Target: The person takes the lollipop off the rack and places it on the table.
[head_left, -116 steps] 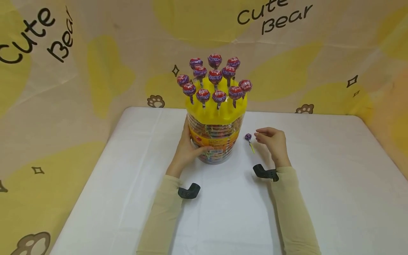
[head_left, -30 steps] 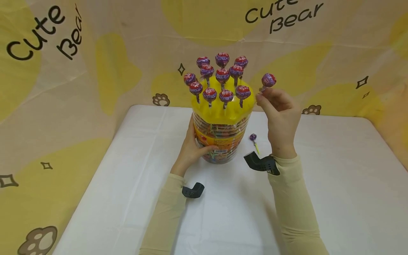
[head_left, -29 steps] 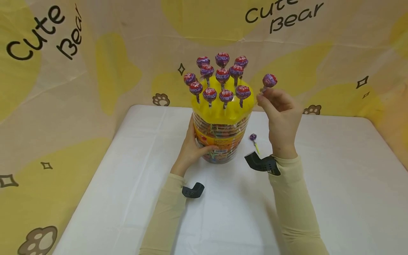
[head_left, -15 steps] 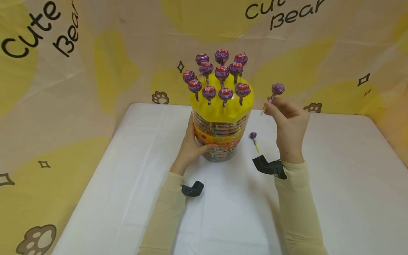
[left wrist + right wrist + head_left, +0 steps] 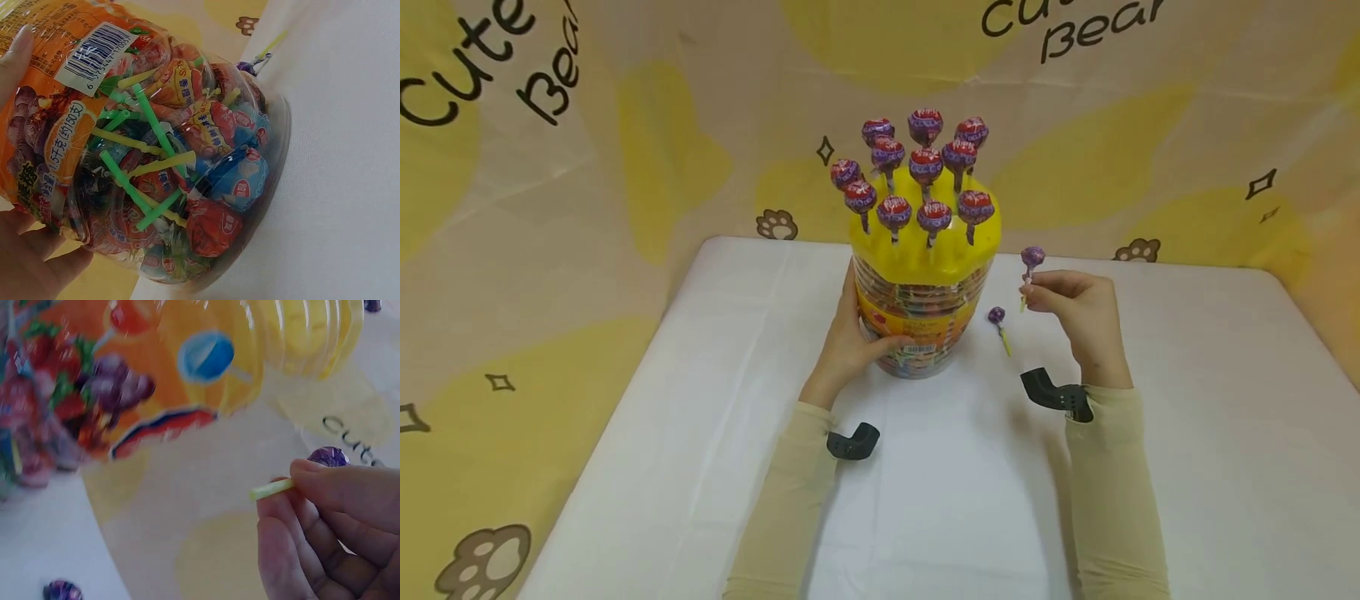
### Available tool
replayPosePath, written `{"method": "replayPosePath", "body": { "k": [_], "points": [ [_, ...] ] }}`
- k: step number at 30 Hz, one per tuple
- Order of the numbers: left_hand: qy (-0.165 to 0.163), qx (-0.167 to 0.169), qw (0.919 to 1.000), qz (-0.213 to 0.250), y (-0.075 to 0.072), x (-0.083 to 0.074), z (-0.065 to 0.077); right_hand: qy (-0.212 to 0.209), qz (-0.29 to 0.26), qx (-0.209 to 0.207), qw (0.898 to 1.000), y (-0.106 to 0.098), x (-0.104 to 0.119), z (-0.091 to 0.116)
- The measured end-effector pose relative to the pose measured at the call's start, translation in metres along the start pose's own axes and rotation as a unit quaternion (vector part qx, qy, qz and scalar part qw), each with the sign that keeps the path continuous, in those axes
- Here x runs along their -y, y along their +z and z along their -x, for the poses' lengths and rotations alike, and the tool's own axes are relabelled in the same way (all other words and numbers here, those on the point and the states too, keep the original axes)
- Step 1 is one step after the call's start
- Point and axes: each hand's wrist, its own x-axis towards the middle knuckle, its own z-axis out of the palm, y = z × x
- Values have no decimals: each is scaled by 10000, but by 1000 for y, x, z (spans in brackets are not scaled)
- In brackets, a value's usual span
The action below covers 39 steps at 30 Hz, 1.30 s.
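A clear plastic candy jar (image 5: 921,321) with a yellow lid (image 5: 917,260) stands on the table. Several purple-and-red wrapped lollipops stick up out of that lid. My left hand (image 5: 842,354) grips the jar's left side, its thumb across the front near the barcode label (image 5: 97,57). To the right of the jar, my right hand (image 5: 1081,321) pinches the yellow stick of a lollipop (image 5: 1033,257) between thumb and fingers, its wrapped head upward. Another lollipop (image 5: 997,316) lies on the table between the jar and my right hand.
The white-covered table (image 5: 925,500) backs onto a yellow patterned cloth (image 5: 1075,167). Through the jar's clear wall show several wrapped candies (image 5: 215,225) with green and yellow sticks. A black wrist mount (image 5: 1052,392) sits on each sleeve.
The lollipop at the lid's right edge has come out in my right hand. In the last second that hand has lowered it toward the table. My left hand stays on the jar.
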Motion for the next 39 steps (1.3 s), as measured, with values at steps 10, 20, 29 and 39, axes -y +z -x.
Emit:
{"method": "replayPosePath", "body": {
  "k": [10,20,29,39],
  "points": [
    [33,32,10000,30,-2,1,-1,860,27,270,9959,-23,-54,-12],
    [43,-50,10000,-32,-7,1,-6,1473,453,712,9855,-20,-89,-22],
    [14,5,10000,97,-5,-1,-6,1663,809,719,9801,-15,-95,-22],
    [-136,44,9998,137,0,0,-4,1747,1428,656,9720,-16,-96,-17]
  ]
}}
